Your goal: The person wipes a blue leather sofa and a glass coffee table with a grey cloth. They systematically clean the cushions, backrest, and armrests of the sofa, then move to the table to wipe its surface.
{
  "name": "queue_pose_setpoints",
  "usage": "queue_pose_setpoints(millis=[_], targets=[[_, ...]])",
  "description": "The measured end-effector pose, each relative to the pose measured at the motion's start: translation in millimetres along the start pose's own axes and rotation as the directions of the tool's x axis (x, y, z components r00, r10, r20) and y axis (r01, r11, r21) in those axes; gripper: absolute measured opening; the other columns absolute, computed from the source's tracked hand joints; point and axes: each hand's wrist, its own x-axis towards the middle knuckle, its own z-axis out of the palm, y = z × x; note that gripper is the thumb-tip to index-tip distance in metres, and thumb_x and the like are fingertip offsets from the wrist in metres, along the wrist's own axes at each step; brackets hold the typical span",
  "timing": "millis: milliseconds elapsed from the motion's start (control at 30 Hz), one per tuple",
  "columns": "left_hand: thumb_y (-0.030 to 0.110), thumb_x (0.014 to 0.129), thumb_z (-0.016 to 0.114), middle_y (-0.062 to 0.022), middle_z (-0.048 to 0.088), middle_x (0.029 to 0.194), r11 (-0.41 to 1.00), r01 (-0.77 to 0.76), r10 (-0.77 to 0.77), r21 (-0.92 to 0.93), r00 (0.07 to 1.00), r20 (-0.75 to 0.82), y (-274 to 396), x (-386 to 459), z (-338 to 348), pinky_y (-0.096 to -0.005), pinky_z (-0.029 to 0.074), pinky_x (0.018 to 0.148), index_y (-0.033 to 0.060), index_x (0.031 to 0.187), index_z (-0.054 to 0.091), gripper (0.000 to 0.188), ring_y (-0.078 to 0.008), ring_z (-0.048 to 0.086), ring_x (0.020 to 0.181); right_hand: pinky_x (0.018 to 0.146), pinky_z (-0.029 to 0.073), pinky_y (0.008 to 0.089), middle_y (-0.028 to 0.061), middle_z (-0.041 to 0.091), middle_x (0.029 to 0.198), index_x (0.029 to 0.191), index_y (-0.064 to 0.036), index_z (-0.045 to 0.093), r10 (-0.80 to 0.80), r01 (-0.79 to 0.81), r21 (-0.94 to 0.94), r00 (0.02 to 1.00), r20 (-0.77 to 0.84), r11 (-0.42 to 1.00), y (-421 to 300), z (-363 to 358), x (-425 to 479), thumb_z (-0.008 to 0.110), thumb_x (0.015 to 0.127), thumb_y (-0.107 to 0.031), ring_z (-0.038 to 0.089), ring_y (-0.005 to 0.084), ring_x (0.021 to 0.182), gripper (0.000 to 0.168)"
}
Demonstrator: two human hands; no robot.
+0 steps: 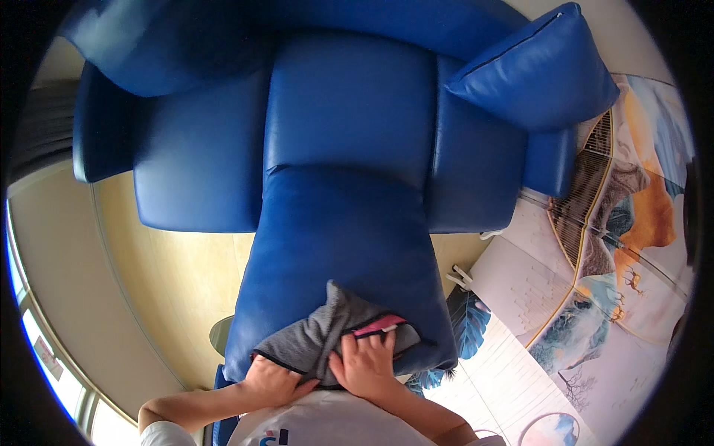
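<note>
A crumpled grey cloth (312,334) with black edging lies on the near end of a large blue cushion (346,240). A pink patch and a small white strip show in its fold. My left hand (273,382) grips the cloth's left side, its fingertips hidden under the black hem. On the right part, my right hand (365,362) holds the cloth. Its fingers reach into the fold beside the pink patch, and its thumb rests on the grey side. The two hands are a short way apart, close to my body.
Beyond the cushion stands a blue sofa (351,106), with a blue zippered pillow (535,72) at its right end. A wall with a painted landscape (602,290) rises on the right. Tan floor (173,262) shows at the left, near a pale wall (67,267) and windows.
</note>
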Motion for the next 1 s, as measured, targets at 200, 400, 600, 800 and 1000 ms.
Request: queue_pose_setpoints(millis=[200, 400, 600, 800, 1000], targets=[[0.043, 0.070, 0.066, -0.0271, 0.040, 0.133, 0.940, 0.293, -0.320, -0.172, 0.935, -0.151, -14.3, -49.7, 8.0, -0.0513, 0.026, 0.103, -0.0042, 0.130, 0.040, 0.081, -0.0422, 0.035, 0.126, 0.085, 0.033, 0.0565, 0.0120, 0.057, 0.085, 0.092, -0.006, 0.057, -0.190, 0.190, 0.014, 0.981, -0.030, 0.982, -35.3, 17.5, 33.3, 0.058, 0.080, -0.036, 0.052, 0.0294, 0.089, 0.032], [0.036, 0.073, 0.064, -0.0310, 0.035, 0.135, 0.853, 0.365, -0.463, -0.374, 0.860, -0.217, -36.1, -67.6, 12.4, -0.0466, 0.024, 0.106, -0.0122, 0.131, 0.032, 0.082, -0.0449, 0.031, 0.127, 0.095, 0.029, 0.0569, 0.0119, 0.060, 0.091, 0.101, -0.006, 0.057, -0.430, 0.429, 0.027, 0.900, 0.068, 0.903, -60.5, 29.7, 81.3, 0.054, 0.083, -0.036, 0.051, 0.0287, 0.098, 0.035], [0.039, 0.088, 0.053, -0.0311, 0.055, 0.089, 0.538, 0.539, -0.641, -0.648, 0.761, 0.100, -65.9, -60.6, 24.3, -0.0431, 0.043, 0.075, -0.0110, 0.094, 0.047, 0.051, -0.0423, 0.056, 0.087, 0.103, 0.022, 0.0547, 0.0156, 0.057, 0.113, 0.114, -0.005, 0.056, -0.413, 0.454, -0.004, 0.813, 0.409, 0.891, -67.9, 52.2, 157.5, 0.052, 0.081, -0.047, 0.046, 0.0288, 0.116, 0.053], [0.044, 0.096, 0.038, -0.0181, 0.056, 0.100, 0.142, 0.486, -0.621, -0.862, 0.722, 0.305, -107.0, -29.0, 49.4, -0.0309, 0.040, 0.087, -0.0073, 0.104, 0.049, 0.053, -0.0212, 0.051, 0.098, 0.107, 0.017, 0.0501, 0.0163, 0.054, 0.123, 0.118, -0.004, 0.055, -0.314, 0.443, -0.121, 0.777, 0.545, 0.888, -63.7, 81.0, 213.4, 0.051, 0.081, -0.049, 0.042, 0.0275, 0.123, 0.059], [0.045, 0.097, 0.035, -0.0166, 0.052, 0.114, 0.046, 0.414, -0.618, -0.909, 0.727, 0.300, -121.6, 5.4, 50.3, -0.0288, 0.036, 0.095, -0.0079, 0.119, 0.043, 0.058, -0.0189, 0.045, 0.109, 0.109, 0.014, 0.0467, 0.0136, 0.055, 0.123, 0.117, -0.006, 0.057, -0.251, 0.418, -0.208, 0.801, 0.543, 0.885, -54.3, 89.1, 239.3, 0.054, 0.078, -0.049, 0.042, 0.0244, 0.122, 0.059]])
